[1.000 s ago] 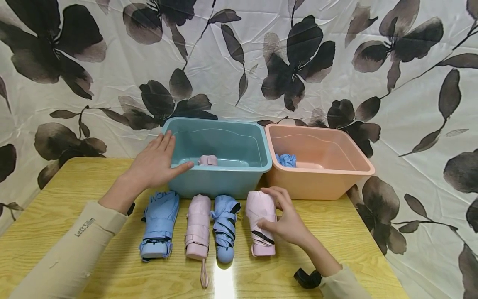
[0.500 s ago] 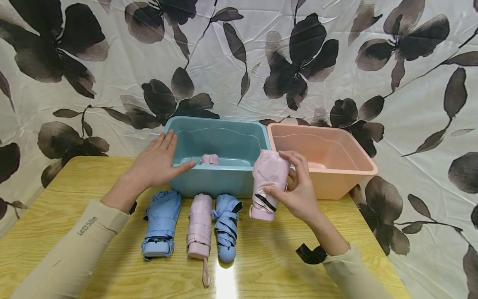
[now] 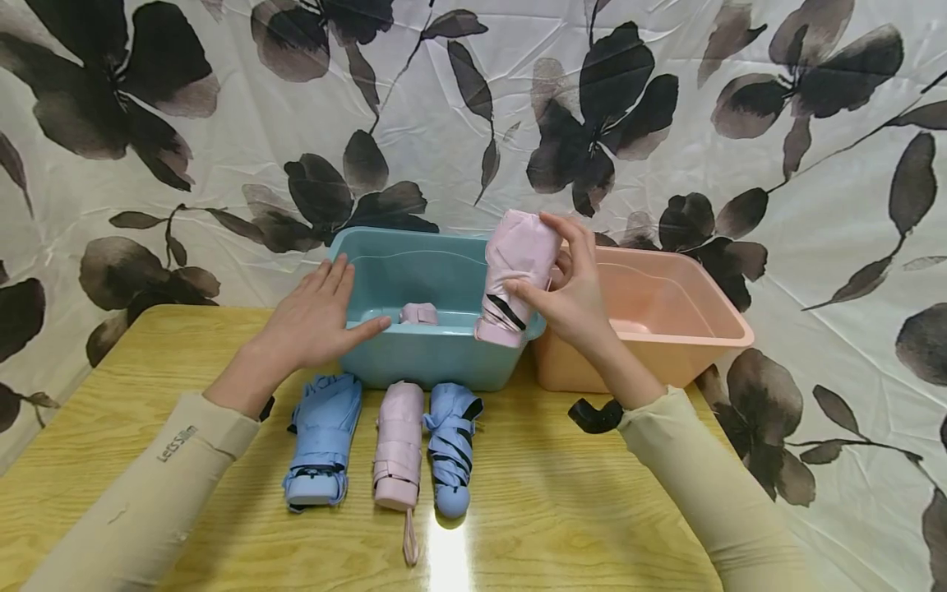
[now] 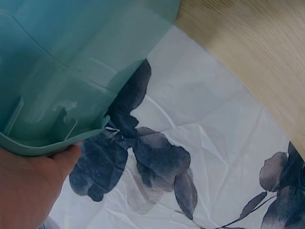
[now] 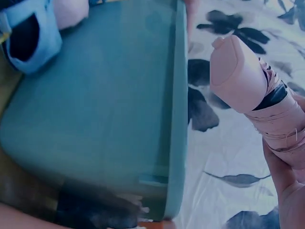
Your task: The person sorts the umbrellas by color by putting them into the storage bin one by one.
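Note:
My right hand (image 3: 575,288) grips a folded pink umbrella (image 3: 520,267) between thumb and fingers, tilted, above the right end of the teal bin (image 3: 425,353). Its pink handle end (image 5: 233,71) and black band show in the right wrist view. Fingers straight and thumb spread, my left hand (image 3: 305,316) rests at the teal bin's left rim; the left wrist view shows that hand (image 4: 33,186) against the bin's edge. A pink bundle (image 3: 418,314) lies inside the teal bin.
In front of the bin lie a wide blue folded umbrella (image 3: 321,440), a pink one with a wrist loop (image 3: 399,444) and a slim blue one (image 3: 450,448). An orange bin (image 3: 688,362) stands to the right on the wooden table (image 3: 562,526). Floral cloth (image 3: 473,123) hangs behind.
My right hand has lifted the pink umbrella off the table, up to above the teal bin's right end. The left hand has stayed at the bin's left rim.

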The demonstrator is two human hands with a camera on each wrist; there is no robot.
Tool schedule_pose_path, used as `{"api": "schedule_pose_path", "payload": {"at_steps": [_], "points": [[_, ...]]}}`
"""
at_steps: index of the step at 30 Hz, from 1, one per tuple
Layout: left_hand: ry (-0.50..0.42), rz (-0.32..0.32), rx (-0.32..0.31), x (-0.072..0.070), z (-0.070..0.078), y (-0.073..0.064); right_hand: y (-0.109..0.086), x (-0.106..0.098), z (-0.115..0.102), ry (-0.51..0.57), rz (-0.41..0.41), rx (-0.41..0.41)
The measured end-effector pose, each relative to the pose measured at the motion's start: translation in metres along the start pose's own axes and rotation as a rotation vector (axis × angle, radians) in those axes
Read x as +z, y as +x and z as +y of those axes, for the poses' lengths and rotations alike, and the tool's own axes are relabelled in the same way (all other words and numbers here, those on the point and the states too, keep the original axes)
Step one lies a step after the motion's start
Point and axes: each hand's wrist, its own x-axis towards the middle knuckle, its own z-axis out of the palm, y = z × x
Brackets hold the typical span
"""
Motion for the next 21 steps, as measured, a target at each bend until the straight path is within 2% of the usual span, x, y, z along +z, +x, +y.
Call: {"api": "schedule_pose_path", "payload": {"at_steps": [5, 10, 14, 21], "points": [[0.0, 0.005, 0.0, 0.0, 0.0, 0.0, 0.03, 0.009, 0.01, -0.041, -0.006, 0.061], [0.008, 0.002, 0.0, 0.001, -0.002, 0.0, 0.051, 0.023, 0.025, -0.147, -0.043, 0.175], [0.012, 0.003, 0.001, 0.001, -0.002, 0.0, 0.06, 0.036, 0.042, -0.254, -0.103, 0.254], [0.007, 0.0, 0.002, 0.0, -0.002, 0.0, 0.066, 0.053, 0.073, -0.37, -0.256, 0.299]]}}
